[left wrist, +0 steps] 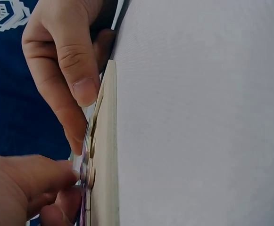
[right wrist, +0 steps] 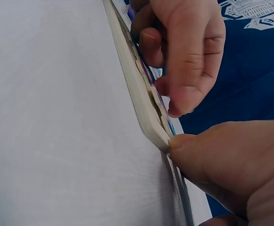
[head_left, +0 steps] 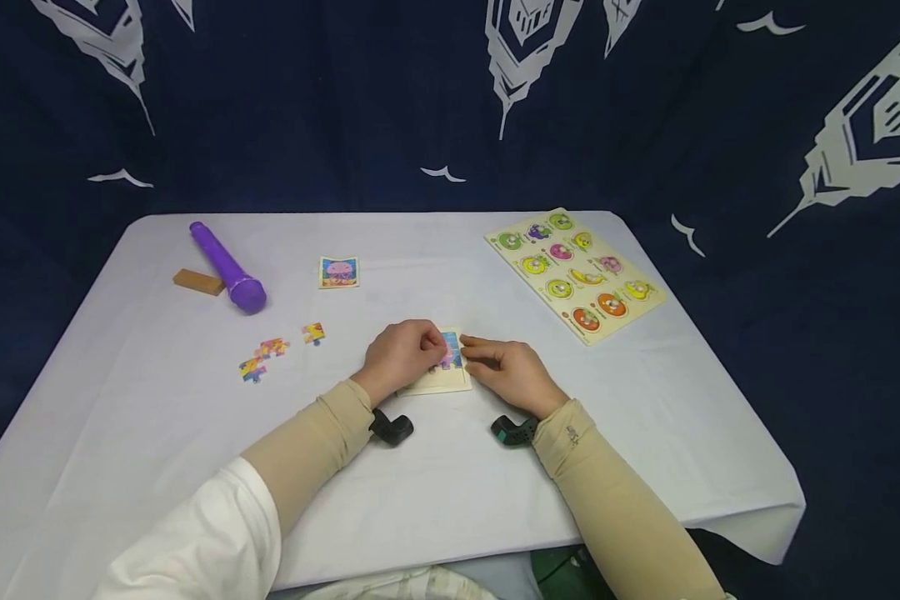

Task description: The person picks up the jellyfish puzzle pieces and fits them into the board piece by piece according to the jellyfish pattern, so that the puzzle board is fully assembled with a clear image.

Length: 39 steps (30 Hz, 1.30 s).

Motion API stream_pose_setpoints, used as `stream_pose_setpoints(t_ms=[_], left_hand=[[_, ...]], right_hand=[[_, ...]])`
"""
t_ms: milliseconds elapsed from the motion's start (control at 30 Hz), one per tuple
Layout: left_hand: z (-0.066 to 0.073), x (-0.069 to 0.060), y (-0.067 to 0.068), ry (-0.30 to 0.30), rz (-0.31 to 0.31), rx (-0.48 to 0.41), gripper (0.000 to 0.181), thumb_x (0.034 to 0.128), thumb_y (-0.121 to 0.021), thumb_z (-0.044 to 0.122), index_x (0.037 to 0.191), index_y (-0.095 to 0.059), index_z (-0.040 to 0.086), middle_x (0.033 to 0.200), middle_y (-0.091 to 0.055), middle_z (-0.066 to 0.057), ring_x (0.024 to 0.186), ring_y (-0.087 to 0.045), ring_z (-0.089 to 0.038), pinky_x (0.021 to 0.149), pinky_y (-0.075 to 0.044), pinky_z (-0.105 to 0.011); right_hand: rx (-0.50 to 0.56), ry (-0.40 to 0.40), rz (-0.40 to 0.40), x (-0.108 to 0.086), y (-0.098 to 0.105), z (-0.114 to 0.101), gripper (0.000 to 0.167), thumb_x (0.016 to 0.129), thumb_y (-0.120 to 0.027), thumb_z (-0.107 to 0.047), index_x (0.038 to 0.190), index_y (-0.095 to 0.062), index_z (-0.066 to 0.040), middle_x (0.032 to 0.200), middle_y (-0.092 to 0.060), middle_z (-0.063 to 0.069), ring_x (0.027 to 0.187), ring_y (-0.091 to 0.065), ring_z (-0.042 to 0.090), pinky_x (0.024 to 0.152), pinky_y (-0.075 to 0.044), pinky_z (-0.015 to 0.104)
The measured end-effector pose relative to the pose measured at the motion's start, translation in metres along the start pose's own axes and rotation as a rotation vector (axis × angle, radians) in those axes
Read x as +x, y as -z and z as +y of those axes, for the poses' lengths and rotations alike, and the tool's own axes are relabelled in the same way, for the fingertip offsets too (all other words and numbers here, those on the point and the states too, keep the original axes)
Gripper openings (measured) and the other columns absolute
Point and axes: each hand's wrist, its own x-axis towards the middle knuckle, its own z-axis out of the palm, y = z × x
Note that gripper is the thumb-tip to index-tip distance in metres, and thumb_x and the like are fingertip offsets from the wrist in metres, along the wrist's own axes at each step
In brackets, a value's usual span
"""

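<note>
A small pale puzzle tray (head_left: 438, 383) with blue and pink pieces (head_left: 453, 348) in it lies flat on the white table between the hands. Over its left half is the left hand (head_left: 403, 357); thumb and fingertips come together in a pinch on a puzzle piece, mostly hidden by the fingers. On the tray's right edge rest the thumb and fingers of the right hand (head_left: 513, 371), rather straight. Its thumb (right wrist: 186, 143) touches the tray's rim (right wrist: 144, 115) near a corner. Seen from the left wrist, some piece edges (left wrist: 90, 176) stick up above the tray.
Loose puzzle pieces (head_left: 272, 347) and a single piece (head_left: 313, 333) lie left of the hands. Farther back are a picture card (head_left: 339, 272), a purple microphone (head_left: 228, 267) and a brown block (head_left: 198, 282). A fruit board (head_left: 573, 275) lies at the back right.
</note>
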Motion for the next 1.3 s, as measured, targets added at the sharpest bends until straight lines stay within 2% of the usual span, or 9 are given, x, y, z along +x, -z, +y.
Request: stream_pose_setpoints(t_ms=[300, 567, 767, 1033, 1167, 1300], left_hand=[[-0.0007, -0.0008, -0.0004, 0.016, 0.004, 0.0, 0.012, 0.093, -0.076, 0.034, 0.095, -0.071, 0.024, 0.081, -0.067, 0.009, 0.073, -0.06, -0.01, 0.066, -0.044, -0.029], [0.0008, 0.0, 0.0002, 0.04, 0.013, 0.026, 0.011, 0.0972, -0.07, 0.032, 0.1, -0.073, 0.022, 0.087, -0.069, 0.008, 0.075, -0.061, -0.011, 0.065, -0.045, -0.03], [0.0023, 0.0028, 0.0, 0.064, 0.044, 0.034, 0.023, 0.1023, -0.061, 0.038, 0.111, -0.068, 0.018, 0.093, -0.073, 0.003, 0.077, -0.064, -0.014, 0.065, -0.047, -0.032], [0.0057, 0.0047, 0.0004, 0.103, 0.015, 0.097, 0.025, 0.0962, -0.073, 0.035, 0.112, -0.063, 0.019, 0.094, -0.072, 0.003, 0.081, -0.066, -0.015, 0.067, -0.047, -0.034], [0.0071, 0.0044, 0.001, 0.09, 0.007, 0.101, 0.026, 0.0973, -0.071, 0.035, 0.116, -0.063, 0.018, 0.094, -0.073, 0.002, 0.08, -0.066, -0.015, 0.066, -0.048, -0.034], [0.0087, 0.0004, 0.005, 0.048, 0.013, 0.049, 0.029, 0.0989, -0.067, 0.037, 0.121, -0.064, 0.019, 0.096, -0.074, 0.005, 0.079, -0.066, -0.011, 0.064, -0.048, -0.032]], right_hand=[[-0.003, -0.003, -0.008, 0.0006, 0.0008, 0.0004, 0.029, 0.097, -0.072, -0.019, 0.125, -0.075, -0.012, 0.141, -0.064, -0.003, 0.133, -0.059, 0.022, 0.11, -0.047, 0.044], [0.008, -0.019, -0.016, 0.0009, 0.0, -0.0003, 0.029, 0.097, -0.072, -0.021, 0.125, -0.075, -0.012, 0.141, -0.064, -0.004, 0.134, -0.058, 0.021, 0.11, -0.046, 0.042], [0.007, -0.004, -0.004, 0.0018, 0.0002, -0.0003, 0.029, 0.097, -0.072, -0.019, 0.125, -0.075, -0.011, 0.14, -0.065, -0.003, 0.133, -0.059, 0.021, 0.11, -0.047, 0.041], [0.008, 0.013, -0.004, 0.0025, -0.0002, -0.0004, 0.029, 0.097, -0.072, -0.019, 0.125, -0.075, -0.013, 0.14, -0.066, -0.003, 0.132, -0.06, 0.021, 0.109, -0.048, 0.042], [0.015, 0.01, -0.004, 0.002, 0.0, -0.0011, 0.029, 0.097, -0.072, -0.019, 0.125, -0.075, -0.012, 0.14, -0.065, -0.003, 0.133, -0.059, 0.021, 0.109, -0.047, 0.042], [0.019, 0.002, -0.004, -0.0006, 0.0013, -0.0016, 0.029, 0.098, -0.071, -0.019, 0.126, -0.074, -0.011, 0.141, -0.065, -0.003, 0.133, -0.06, 0.022, 0.109, -0.047, 0.042]])
